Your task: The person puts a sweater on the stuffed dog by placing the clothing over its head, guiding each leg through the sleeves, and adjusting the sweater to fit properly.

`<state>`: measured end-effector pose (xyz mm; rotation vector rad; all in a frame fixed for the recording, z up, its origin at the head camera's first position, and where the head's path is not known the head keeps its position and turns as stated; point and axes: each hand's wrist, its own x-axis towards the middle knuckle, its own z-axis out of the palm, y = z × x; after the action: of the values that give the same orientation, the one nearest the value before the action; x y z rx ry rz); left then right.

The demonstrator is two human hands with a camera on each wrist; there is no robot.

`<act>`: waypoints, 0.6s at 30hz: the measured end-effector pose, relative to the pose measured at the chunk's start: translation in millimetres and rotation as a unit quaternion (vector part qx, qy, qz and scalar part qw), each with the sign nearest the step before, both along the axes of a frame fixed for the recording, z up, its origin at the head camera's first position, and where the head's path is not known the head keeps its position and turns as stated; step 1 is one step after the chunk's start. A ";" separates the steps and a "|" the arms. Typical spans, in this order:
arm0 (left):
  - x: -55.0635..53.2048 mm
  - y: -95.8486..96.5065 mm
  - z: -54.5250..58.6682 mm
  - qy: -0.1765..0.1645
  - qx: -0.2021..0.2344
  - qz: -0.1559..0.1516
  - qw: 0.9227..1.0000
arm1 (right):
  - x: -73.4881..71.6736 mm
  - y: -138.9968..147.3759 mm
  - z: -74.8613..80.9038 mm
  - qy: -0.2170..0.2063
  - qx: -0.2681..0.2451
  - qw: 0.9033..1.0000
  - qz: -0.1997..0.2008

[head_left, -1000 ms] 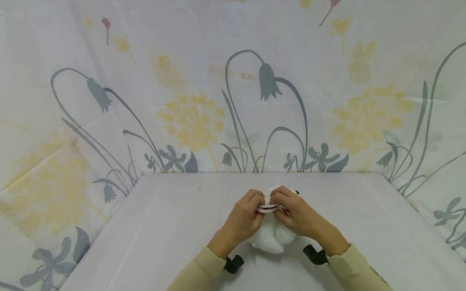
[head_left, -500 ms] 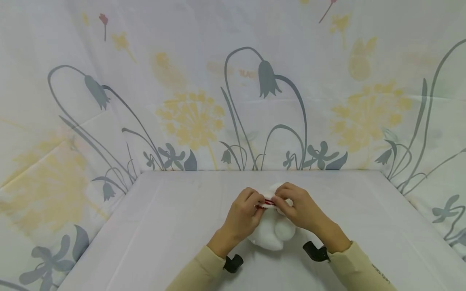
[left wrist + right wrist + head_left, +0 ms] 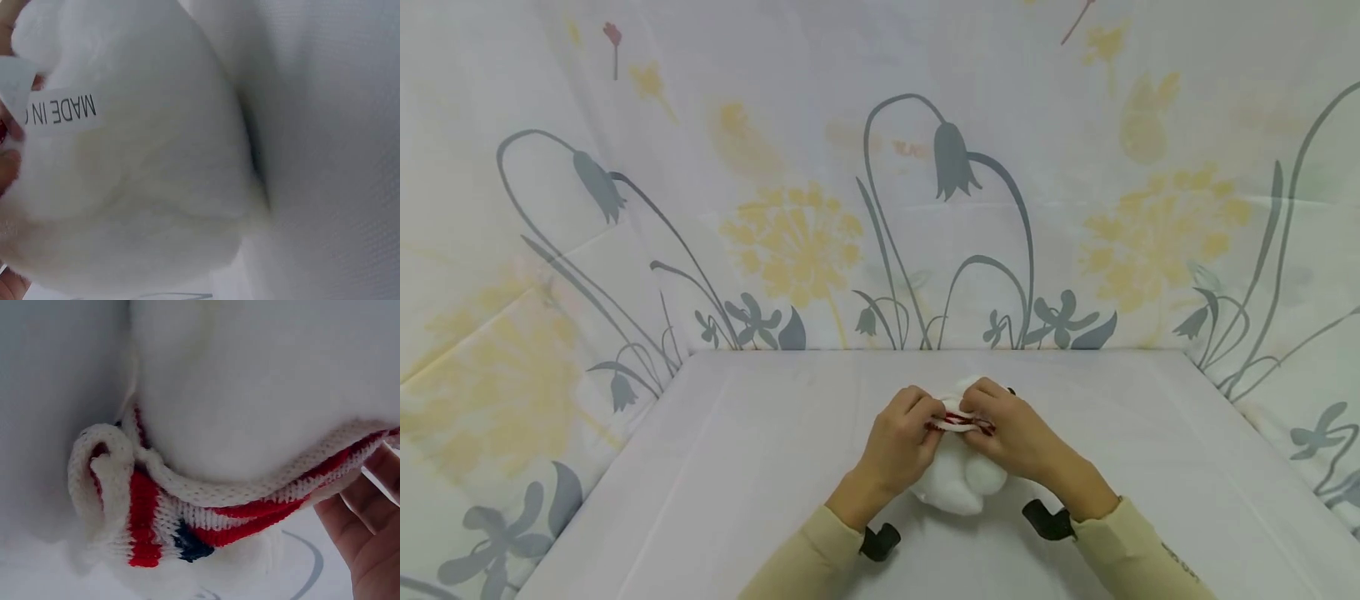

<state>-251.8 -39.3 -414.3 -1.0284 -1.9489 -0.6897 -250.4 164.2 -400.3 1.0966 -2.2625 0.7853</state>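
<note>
A white plush toy (image 3: pixel 951 483) lies on the table below both hands, its fur filling much of the left wrist view, where a label (image 3: pixel 62 114) reads "MADE IN". Round it runs a knitted garment (image 3: pixel 250 515) with red and white stripes, a dark blue patch and a rolled white edge. In the head view, my left hand (image 3: pixel 898 437) pinches this edge on the left, fingers bent. My right hand (image 3: pixel 1015 429) pinches it on the right, a short way off. Red knit shows between the two hands. The toy's far part is partly hidden behind my right hand.
Black wrist-camera mounts (image 3: pixel 880 542) stick out below the sleeves. The white table (image 3: pixel 737 467) meets a flower-printed cloth (image 3: pixel 805 250) at its back and sides.
My right hand shifted its fingers at the knitted edge, lifting slightly and then settling back. More red knit shows between the hands now. My left hand stays nearly in place.
</note>
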 end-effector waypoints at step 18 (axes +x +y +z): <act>-0.8 -5.6 0.9 -0.020 0.000 -0.093 0.995 | 9.5 5.8 16.8 -0.041 0.004 0.997 -0.068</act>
<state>-252.6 -44.9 -413.4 -1.2150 -1.9017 -0.8188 -240.9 170.0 -383.5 0.9170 -2.3823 0.7793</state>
